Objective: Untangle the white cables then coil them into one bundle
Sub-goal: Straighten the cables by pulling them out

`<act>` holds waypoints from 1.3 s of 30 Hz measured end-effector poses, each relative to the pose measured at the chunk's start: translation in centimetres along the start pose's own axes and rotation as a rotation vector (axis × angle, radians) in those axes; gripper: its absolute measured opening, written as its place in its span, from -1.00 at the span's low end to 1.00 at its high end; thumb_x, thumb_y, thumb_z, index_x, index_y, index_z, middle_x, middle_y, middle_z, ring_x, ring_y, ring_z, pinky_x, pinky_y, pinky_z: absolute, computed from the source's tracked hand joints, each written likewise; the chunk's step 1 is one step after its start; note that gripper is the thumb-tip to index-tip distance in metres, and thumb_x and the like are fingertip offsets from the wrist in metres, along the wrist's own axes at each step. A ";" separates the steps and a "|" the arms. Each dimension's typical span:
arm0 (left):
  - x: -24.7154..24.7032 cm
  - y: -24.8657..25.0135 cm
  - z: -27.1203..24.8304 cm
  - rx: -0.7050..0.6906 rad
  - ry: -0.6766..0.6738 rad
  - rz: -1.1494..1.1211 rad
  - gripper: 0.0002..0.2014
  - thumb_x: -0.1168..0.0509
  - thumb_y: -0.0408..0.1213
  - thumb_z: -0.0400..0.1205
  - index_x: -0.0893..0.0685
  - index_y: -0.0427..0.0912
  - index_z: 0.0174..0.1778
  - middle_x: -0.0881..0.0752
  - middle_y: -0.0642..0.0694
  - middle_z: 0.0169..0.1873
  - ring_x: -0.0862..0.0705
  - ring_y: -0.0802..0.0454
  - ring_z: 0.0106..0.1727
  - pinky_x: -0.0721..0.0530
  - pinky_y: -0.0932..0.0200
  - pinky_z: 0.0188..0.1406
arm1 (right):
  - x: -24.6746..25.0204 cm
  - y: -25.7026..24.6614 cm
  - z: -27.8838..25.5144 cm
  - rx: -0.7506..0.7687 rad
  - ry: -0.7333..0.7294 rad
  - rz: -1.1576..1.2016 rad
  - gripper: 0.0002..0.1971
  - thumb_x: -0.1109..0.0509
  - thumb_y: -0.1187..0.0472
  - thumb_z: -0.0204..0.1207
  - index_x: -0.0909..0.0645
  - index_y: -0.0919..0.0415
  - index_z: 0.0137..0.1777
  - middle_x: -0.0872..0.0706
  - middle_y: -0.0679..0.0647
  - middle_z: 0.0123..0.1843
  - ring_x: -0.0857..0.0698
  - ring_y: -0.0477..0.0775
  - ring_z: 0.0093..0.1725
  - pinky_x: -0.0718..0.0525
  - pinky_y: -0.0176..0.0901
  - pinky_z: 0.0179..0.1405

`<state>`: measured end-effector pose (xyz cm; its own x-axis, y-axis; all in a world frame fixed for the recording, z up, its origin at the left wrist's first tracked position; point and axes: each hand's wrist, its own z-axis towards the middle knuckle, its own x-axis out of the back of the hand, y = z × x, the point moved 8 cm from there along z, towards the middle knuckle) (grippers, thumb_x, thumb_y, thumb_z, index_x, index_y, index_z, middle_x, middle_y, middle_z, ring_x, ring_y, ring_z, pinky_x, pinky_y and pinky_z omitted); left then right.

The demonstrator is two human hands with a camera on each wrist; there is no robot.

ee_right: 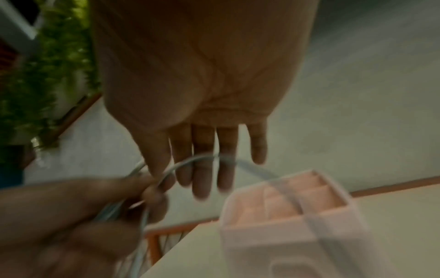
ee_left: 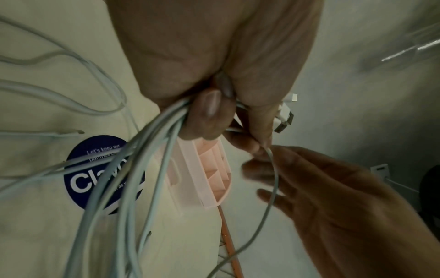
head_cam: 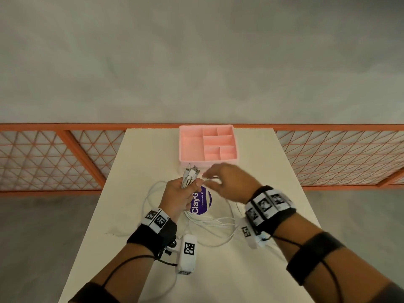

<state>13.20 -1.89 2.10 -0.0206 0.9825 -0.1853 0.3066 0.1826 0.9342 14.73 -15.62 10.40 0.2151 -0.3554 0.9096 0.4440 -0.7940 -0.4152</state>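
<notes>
My left hand (head_cam: 185,191) grips several white cables (head_cam: 209,223) in a fist just below their plug ends (head_cam: 192,171), which stick up toward the pink tray. The rest of the cables hang from the fist and lie in loose loops on the table. In the left wrist view the strands (ee_left: 133,169) fan out below my curled fingers (ee_left: 209,109). My right hand (head_cam: 218,177) hovers just right of the fist with fingers extended. One strand (ee_right: 250,165) arcs across its straight fingers (ee_right: 204,169); the blur hides any pinch.
A pink compartment tray (head_cam: 205,127) stands at the table's far edge, right behind the hands. A round purple sticker (head_cam: 202,203) lies on the white table (head_cam: 142,149) under the cables. An orange mesh fence (head_cam: 65,154) runs behind the table.
</notes>
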 end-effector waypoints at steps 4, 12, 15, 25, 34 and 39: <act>1.6 -0.7 -0.1 0.025 0.036 -0.040 -0.83 -0.48 -0.22 0.61 -0.71 -0.25 -0.17 -0.57 -0.27 -0.24 -0.23 0.13 -0.63 -0.16 0.32 -0.64 | -1.8 -0.7 1.0 -0.058 -0.044 0.142 -0.76 -0.29 0.13 0.69 -0.74 0.23 0.02 -0.82 0.11 -0.05 -0.70 0.06 -0.12 -0.63 -0.08 -0.08; 2.7 -2.4 -0.9 0.100 0.032 -0.128 -0.83 -0.44 -0.21 0.64 -0.79 -0.27 -0.02 -0.71 -0.06 -0.30 -0.23 0.15 -0.62 -0.16 0.32 -0.66 | 5.4 3.3 0.7 -0.257 0.230 0.424 -0.81 -0.37 0.24 0.62 -0.78 0.08 -0.17 -0.76 -0.18 -0.21 -0.65 -0.34 -0.19 -0.45 -0.48 -0.18; 2.5 -2.7 -0.8 0.110 0.028 -0.113 -0.81 -0.48 -0.20 0.60 -0.79 -0.27 -0.04 -0.71 -0.09 -0.29 -0.23 0.15 -0.62 -0.16 0.32 -0.66 | 8.1 5.3 -0.2 -0.316 0.413 0.526 -0.80 -0.37 0.28 0.59 -0.78 0.10 -0.20 -0.80 -0.10 -0.20 -0.67 -0.21 -0.17 -0.51 -0.34 -0.11; 2.4 -2.2 -1.0 0.078 0.046 -0.065 -0.83 -0.48 -0.22 0.60 -0.78 -0.27 -0.07 -0.72 -0.10 -0.34 -0.26 0.14 -0.62 -0.18 0.30 -0.65 | 10.0 9.8 -2.9 -0.464 0.534 0.257 -0.74 -0.27 0.30 0.62 -0.73 0.18 0.21 -0.77 0.14 0.17 -0.71 0.14 0.12 -0.58 -0.14 0.07; 1.5 -1.5 -1.2 0.065 0.015 0.011 -0.85 -0.48 -0.23 0.62 -0.77 -0.22 -0.20 -0.68 -0.07 -0.44 -0.28 0.13 -0.62 -0.19 0.29 -0.63 | 0.6 -1.7 -1.8 -0.002 0.385 -0.210 0.00 -0.45 0.12 0.39 0.05 0.19 0.75 -0.07 0.18 0.76 -0.06 0.30 0.72 -0.29 0.40 0.58; 2.1 -1.7 -1.1 0.081 0.074 0.007 -0.83 -0.46 -0.26 0.62 -0.77 -0.33 -0.10 -0.68 -0.14 -0.38 -0.27 0.12 -0.62 -0.18 0.28 -0.63 | -0.2 -3.3 -1.4 0.109 0.396 -0.295 -0.25 -0.44 0.10 0.45 -0.31 0.17 0.65 -0.27 0.15 0.70 -0.13 0.28 0.72 -0.21 0.47 0.60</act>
<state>11.63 -0.14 0.47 -0.0871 0.9844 -0.1531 0.3830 0.1750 0.9070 12.01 -13.65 11.55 -0.2705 -0.2999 0.9148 0.5285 -0.8405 -0.1193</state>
